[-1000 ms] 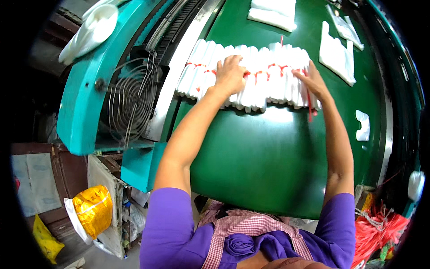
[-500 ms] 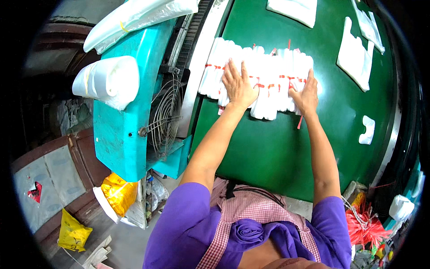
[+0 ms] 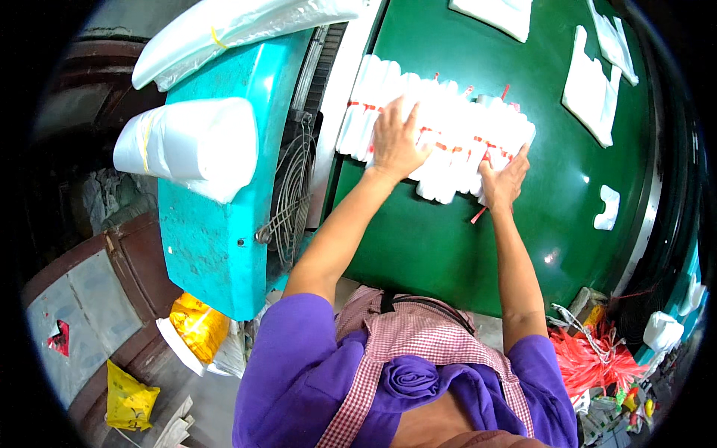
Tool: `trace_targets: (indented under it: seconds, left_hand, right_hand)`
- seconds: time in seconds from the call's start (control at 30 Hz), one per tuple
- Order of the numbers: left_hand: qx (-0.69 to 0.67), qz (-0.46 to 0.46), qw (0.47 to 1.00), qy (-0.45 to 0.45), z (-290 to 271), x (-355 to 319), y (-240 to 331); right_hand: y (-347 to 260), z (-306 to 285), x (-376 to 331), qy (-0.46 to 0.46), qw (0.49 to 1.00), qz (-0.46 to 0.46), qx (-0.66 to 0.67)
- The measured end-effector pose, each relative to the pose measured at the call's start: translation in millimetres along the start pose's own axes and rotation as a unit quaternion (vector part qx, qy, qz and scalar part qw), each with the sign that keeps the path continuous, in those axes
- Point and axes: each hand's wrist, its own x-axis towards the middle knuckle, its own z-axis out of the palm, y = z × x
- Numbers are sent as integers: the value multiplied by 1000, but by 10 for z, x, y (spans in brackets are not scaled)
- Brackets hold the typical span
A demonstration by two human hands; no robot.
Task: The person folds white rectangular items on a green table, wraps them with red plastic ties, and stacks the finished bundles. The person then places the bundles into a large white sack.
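White rolls (image 3: 457, 119) are side by side in a row across the green table (image 3: 426, 250), toward its left edge, near ends uneven, a middle group sticking out closest to the person. Red ties (image 3: 485, 142) cross the rolls around mid-length, not in line from one group to the next. Left hand (image 3: 399, 143): palm down on the left-middle part of the row, fingers spread and pointing away from the body, thumb out to the right; nothing clamped. Right hand (image 3: 505, 179): at the near right corner of the row, thumb on the rolls, fingers along the right end, thumb and fingers apart. Can't tell if it's actually squeezing, the palm hides the contact. Loose red strip (image 3: 479, 215) pokes out just below that hand. Flat white bags (image 3: 590, 89) lie at the far right of the table, well apart from the row; small white piece (image 3: 608, 207) sits nearer, by the right edge. Left of the table: teal housing (image 3: 209, 246) with a thick white roll of film (image 3: 187, 142) on top and a longer clear bundle (image 3: 246, 36) behind it, yellow band around each. Wire guard (image 3: 293, 196) is between housing and table. Red strands (image 3: 597, 364) bunched at lower right, beside the right sleeve (image 3: 539, 381).
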Motion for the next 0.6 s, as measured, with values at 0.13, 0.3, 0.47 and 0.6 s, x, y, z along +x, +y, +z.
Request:
trace_targets:
  seconds: [0.13,0.3,0.47,0.6]
  left_hand:
    - [24,-58,998,20,-9,55,-273]
    - [97,-72,991,-48,99,161,-231]
    - [101,-126,980,-114,-2,266,-46]
    - [70,-125,983,-112,-185,-422,221]
  right_hand:
    - [34,67,-34,23,999,-23,-11]
    - [4,95,-40,29,999,-32,-20]
    - [134,33,24,5,996,-87,12]
    - [374,-291,-102,-70,992,-104,22]
